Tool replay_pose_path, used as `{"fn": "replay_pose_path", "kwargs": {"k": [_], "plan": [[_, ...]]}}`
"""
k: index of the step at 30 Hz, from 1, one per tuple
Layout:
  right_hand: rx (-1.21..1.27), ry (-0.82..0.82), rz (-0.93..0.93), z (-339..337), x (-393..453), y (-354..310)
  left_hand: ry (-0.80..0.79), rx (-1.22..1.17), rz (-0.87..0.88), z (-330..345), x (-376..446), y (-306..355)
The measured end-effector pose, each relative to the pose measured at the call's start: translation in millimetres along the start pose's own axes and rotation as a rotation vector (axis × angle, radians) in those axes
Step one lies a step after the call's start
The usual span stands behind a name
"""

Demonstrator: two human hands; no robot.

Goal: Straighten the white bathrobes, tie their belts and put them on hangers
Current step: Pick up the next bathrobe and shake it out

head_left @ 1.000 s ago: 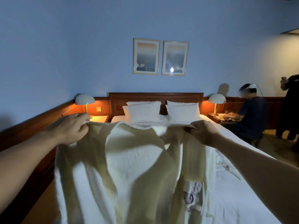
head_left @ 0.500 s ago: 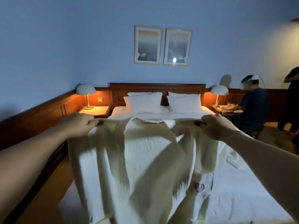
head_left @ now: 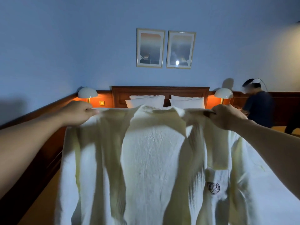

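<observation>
Head view, looking down the length of a bed (head_left: 267, 184). I have one white bathrobe (head_left: 151, 159) held up in front of me by its shoulders, spread wide over the mattress. Left hand (head_left: 78, 112) is curled closed, pinching the left shoulder seam between thumb and fingers. Right hand (head_left: 227, 116) is likewise fisted round the right shoulder. Both grips sit level and well apart, which pulls the top edge taut and lets the body hang open: a sensible hold for shaking out creases and finding the collar line before a hanger goes in.

Front panels fall apart, showing the fluffy inner back. Chest pocket (head_left: 215, 185) with a dark spiral logo hangs on the right side. Belt not visible; cannot tell whether it is in its loops. No hanger in sight either.

Judgement: straightening stage, tying and hanging not yet done.

Beyond: two pillows (head_left: 186, 101) against the wooden headboard (head_left: 160, 90), lit lamps (head_left: 87, 93) either side, two framed pictures (head_left: 150, 47) above. Another person (head_left: 258, 106) sits at far right, unconnected with my work.
</observation>
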State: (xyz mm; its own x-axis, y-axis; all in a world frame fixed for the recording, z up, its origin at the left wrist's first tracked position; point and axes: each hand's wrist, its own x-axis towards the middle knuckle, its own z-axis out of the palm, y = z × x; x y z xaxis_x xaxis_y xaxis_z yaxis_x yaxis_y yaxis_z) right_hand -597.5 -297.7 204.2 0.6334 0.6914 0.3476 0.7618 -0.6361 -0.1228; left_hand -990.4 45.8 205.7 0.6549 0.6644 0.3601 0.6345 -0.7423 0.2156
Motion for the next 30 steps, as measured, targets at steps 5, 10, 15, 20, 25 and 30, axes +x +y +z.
{"fn": "replay_pose_path", "kwargs": {"k": [5,10,15,20,25,30], "plan": [[-0.054,-0.163,0.002,35.0,53.2,8.4,-0.103,0.024,-0.076,32.3,46.4,-15.5],[-0.149,-0.151,0.032,39.9,152.8,1.9,-0.043,0.039,-0.062,28.2,138.2,-12.6],[-0.296,-0.068,0.032,89.6,312.5,-25.2,-0.043,0.252,-0.007,74.3,279.9,-30.7],[-0.293,-0.024,0.08,222.9,438.5,-42.9,-0.057,0.213,-0.104,210.7,416.5,-102.5],[-0.189,-0.114,0.198,422.0,492.0,-76.9,-0.094,0.143,-0.352,404.7,469.4,-156.8],[-0.11,-0.513,0.165,597.1,413.2,-110.3,-0.528,0.088,-0.409,566.4,378.0,-196.3]]}}
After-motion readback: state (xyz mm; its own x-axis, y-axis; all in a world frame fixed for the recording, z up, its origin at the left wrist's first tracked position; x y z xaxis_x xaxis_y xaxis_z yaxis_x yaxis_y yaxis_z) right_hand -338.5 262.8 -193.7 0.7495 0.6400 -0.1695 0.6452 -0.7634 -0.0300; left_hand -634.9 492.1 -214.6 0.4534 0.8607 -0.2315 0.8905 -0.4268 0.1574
